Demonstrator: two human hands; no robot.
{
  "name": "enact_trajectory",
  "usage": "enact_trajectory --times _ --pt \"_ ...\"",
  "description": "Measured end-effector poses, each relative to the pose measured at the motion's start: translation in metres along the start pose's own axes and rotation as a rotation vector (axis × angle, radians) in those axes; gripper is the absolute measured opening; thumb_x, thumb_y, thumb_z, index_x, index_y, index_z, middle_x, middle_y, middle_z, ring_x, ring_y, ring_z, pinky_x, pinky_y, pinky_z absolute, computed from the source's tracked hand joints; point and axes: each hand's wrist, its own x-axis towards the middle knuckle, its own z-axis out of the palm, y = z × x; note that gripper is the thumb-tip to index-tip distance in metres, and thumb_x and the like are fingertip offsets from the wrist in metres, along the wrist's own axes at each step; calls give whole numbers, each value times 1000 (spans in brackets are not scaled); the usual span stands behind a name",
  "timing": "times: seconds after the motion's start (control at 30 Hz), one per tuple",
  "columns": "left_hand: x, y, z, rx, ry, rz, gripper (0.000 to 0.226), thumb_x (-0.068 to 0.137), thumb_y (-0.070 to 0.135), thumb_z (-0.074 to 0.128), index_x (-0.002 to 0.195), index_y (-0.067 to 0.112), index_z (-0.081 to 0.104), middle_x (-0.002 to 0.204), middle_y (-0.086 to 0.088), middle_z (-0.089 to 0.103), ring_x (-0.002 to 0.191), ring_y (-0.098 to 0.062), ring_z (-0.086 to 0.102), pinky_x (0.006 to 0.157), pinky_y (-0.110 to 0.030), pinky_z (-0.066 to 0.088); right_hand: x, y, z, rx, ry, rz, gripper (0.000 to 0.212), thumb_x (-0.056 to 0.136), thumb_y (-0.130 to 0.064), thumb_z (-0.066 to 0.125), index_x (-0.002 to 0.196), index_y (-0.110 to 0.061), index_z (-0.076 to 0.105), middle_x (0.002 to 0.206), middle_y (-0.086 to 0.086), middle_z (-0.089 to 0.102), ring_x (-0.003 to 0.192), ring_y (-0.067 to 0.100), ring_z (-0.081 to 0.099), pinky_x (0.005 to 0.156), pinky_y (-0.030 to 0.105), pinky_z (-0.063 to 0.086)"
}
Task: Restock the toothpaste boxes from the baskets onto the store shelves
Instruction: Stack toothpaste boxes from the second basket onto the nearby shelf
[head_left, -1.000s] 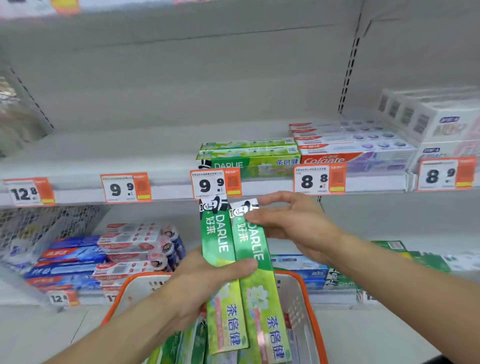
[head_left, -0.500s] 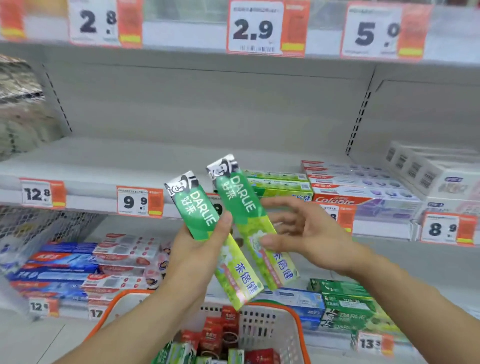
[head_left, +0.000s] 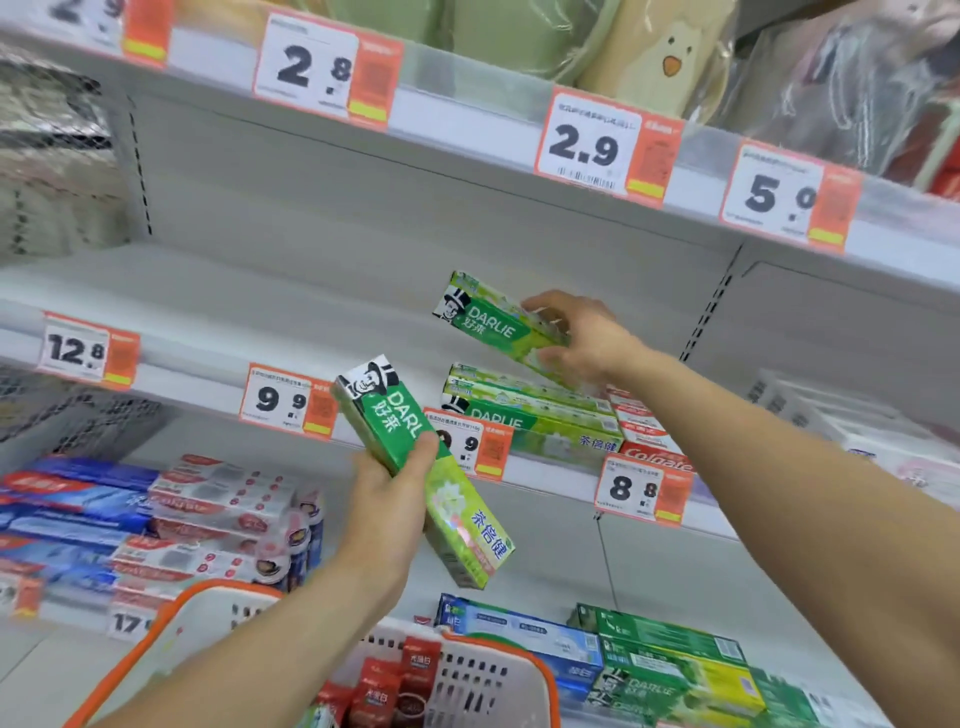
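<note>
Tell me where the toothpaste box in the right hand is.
Head view, right of centre: the right hand holds the toothpaste box just above the stack of green boxes.

grey store shelves (head_left: 322, 291) with orange price tags (head_left: 605, 143).

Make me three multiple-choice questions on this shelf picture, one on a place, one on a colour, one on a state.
1. Where is the box in the right hand?
A. above the stack of green Darlie boxes
B. inside the basket
C. on the top shelf

2. What colour is the basket rim?
A. blue
B. orange
C. black

3. What is the left hand doing?
A. hanging open
B. pressing a price tag
C. gripping a green Darlie box

Answers: 1 A, the held box hovers tilted over the stack. 2 B, the rim shows orange. 3 C, fingers wrap the box.
</note>
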Motion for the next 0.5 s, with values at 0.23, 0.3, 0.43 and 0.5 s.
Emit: enact_trajectory --times 0.23,0.3,0.43,0.5 --pt "6 -3 -3 27 -7 23 34 89 34 72 112 12 59 102 -7 74 96 -26 72 92 -55 56 27 31 13 64 -254 156 57 84 -8 80 132 -29 60 136 4 60 125 24 57 101 37 50" --pt "8 -5 -2 29 0 23 32 89 33 72 110 13 59 101 -7 74 95 -25 72 91 -54 57 28 37 14 111 -315 186 52 88 -7 75 132 -30 59 138 5 59 128 25 56 103 40 50" --pt "6 -11 4 50 22 39 27 90 31 72 106 14 59 98 -6 74 92 -24 72 88 -51 58 27 42 11 3 -401 184 39 97 -14 63 129 -34 59 136 1 60 128 23 56 110 43 43" --pt "4 -13 8 62 14 32 26 90 32 71 106 15 60 97 -5 74 90 -20 73 83 -44 59 25 41 11 -18 -424 189 35 99 -16 59 130 -33 59 135 -1 60 125 21 57 110 40 43"
